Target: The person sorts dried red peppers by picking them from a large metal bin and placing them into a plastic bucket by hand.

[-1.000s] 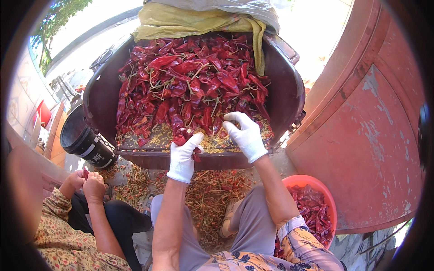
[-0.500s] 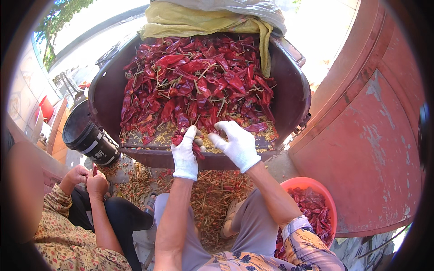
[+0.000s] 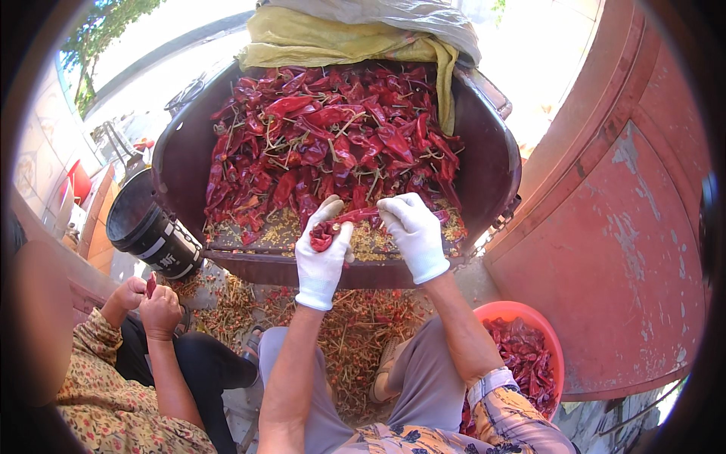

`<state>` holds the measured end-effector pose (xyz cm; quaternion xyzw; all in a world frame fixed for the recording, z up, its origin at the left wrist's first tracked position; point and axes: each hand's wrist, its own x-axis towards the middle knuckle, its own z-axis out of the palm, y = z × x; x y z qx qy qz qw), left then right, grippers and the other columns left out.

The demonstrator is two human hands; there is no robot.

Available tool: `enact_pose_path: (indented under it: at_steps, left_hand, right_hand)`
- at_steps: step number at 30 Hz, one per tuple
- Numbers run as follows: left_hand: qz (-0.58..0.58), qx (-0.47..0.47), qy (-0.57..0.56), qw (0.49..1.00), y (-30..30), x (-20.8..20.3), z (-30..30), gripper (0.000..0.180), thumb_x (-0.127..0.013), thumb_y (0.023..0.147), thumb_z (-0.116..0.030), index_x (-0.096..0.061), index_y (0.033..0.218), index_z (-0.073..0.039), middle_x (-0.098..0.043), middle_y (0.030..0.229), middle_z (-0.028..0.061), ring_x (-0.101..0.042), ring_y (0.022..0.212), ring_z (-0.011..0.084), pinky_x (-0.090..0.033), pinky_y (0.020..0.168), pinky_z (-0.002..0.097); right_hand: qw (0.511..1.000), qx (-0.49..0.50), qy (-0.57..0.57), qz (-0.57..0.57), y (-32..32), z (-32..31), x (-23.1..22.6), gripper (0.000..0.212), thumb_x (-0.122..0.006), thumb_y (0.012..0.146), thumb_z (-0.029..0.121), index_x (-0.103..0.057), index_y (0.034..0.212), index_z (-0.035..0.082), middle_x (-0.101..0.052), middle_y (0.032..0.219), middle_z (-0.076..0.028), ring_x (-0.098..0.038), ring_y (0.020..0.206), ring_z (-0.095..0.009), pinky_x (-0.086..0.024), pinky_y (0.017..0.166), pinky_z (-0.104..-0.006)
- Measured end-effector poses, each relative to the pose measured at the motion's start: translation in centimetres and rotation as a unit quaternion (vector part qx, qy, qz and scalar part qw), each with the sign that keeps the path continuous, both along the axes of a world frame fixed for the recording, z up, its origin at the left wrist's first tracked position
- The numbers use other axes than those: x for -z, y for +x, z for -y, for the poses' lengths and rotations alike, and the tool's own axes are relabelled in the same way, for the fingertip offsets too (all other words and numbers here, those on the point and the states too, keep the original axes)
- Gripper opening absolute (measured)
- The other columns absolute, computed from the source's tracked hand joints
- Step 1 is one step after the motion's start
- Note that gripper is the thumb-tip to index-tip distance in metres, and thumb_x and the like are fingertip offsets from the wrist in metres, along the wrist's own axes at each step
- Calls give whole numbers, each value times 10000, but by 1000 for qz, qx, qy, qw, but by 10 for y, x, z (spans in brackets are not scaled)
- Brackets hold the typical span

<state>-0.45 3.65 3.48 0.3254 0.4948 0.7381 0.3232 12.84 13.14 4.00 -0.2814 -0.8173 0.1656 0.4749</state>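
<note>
A dried red chili pepper [image 3: 321,238] is wrapped in the fingers of my white-gloved left hand [image 3: 320,265], which is closed near the front lip of a dark metal cart. Opposite it, my gloved right hand [image 3: 415,233] pinches the end of another red chili pepper [image 3: 358,215], which stretches across to the left hand's fingertips. Beyond both hands, a big heap of dried red chili peppers [image 3: 340,136] with pale stems fills the cart [image 3: 491,163]. Loose yellow seeds [image 3: 370,250] lie around the heap's near edge.
A pink tub [image 3: 556,356] of peppers stands by my right leg, beside a red metal panel [image 3: 605,265]. At left is a black bucket [image 3: 155,234]; a co-worker's hands [image 3: 147,303] hold a pepper. Stems [image 3: 363,333] litter the ground. Yellow cloth [image 3: 333,38] covers the cart's back.
My right hand has moved right, drawing a pepper out between the hands. My left hand has turned, now showing a pepper curled in its fingers.
</note>
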Motion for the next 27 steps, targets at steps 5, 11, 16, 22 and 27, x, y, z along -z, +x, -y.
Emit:
enact_pose_path:
  at_steps: [5, 11, 16, 22, 27]
  left_hand:
    - [-6, 85, -52, 995, 6, 7, -6, 495, -686, 859, -93, -525, 1322, -22, -655, 910, 6, -557, 615, 30, -483, 536, 203]
    - [1, 101, -49, 994, 8, 10, -7, 387, -691, 867, -154, -597, 1223, -35, -669, 816, 5, -602, 600, 50, -469, 481, 198]
    - [17, 107, -69, 992, 7, 10, 0, 293, -681, 881, -172, -636, 1139, -40, -673, 811, 18, -637, 597, 82, -469, 461, 203]
    - [28, 138, -35, 989, 4, 10, 1, 190, -650, 899, -119, -603, 1056, -24, -660, 769, 56, -630, 615, 135, -499, 567, 258]
    - [111, 183, 13, 977, 8, 13, 1, 172, -635, 906, -107, -604, 1062, -40, -652, 791, 42, -621, 635, 128, -495, 570, 261]
  right_hand:
    - [992, -107, -37, -55, -3, 10, -10, 174, -669, 839, 32, -673, 1009, 66, -632, 914, -65, -647, 799, -188, -516, 687, -285]
    - [973, -146, -128, -125, -5, 15, -8, 189, -651, 844, -6, -684, 1027, 31, -656, 920, -59, -631, 817, -132, -501, 711, -251]
    - [964, -127, -191, -135, -6, 22, -14, 167, -615, 888, 13, -664, 1048, 13, -653, 867, -36, -605, 723, -95, -486, 646, -226]
    - [837, -149, -476, -225, -9, 29, -26, 139, -535, 957, 97, -608, 1053, 28, -589, 763, 21, -443, 538, -6, -349, 478, -173]
    - [654, -305, -600, -346, -4, 16, -9, 155, -529, 972, 142, -574, 1072, 33, -586, 791, 21, -396, 497, 0, -306, 424, -160]
